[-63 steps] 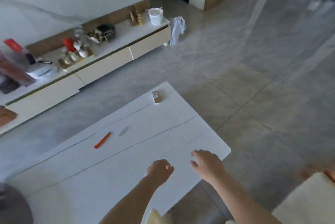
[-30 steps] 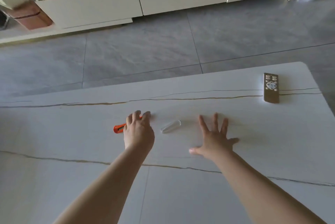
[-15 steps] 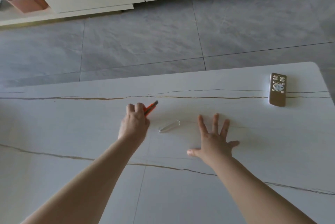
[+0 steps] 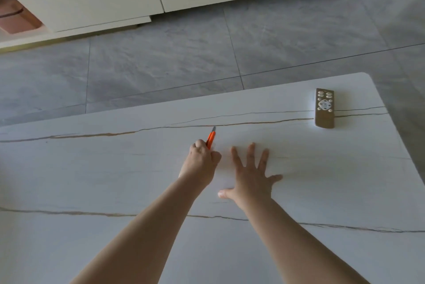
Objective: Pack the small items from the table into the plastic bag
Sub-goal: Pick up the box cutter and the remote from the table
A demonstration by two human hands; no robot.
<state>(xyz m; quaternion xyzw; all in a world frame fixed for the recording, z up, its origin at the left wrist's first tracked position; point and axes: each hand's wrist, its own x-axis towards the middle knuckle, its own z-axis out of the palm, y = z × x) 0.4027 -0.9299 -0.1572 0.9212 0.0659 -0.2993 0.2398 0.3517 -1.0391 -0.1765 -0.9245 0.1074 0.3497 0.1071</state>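
The left hand (image 4: pixel 202 159) has lifted the orange utility knife (image 4: pixel 211 137) off the table (image 4: pixel 92 180), gripping it for bagging, while the right hand (image 4: pixel 250 175) stays spread flat.

An orange utility knife (image 4: pixel 211 137), grey tip pointing toward the table's (image 4: pixel 92 168) far edge, juts from a left hand (image 4: pixel 201 164) curled around its lower end, near the middle of the white, brown-veined tabletop.
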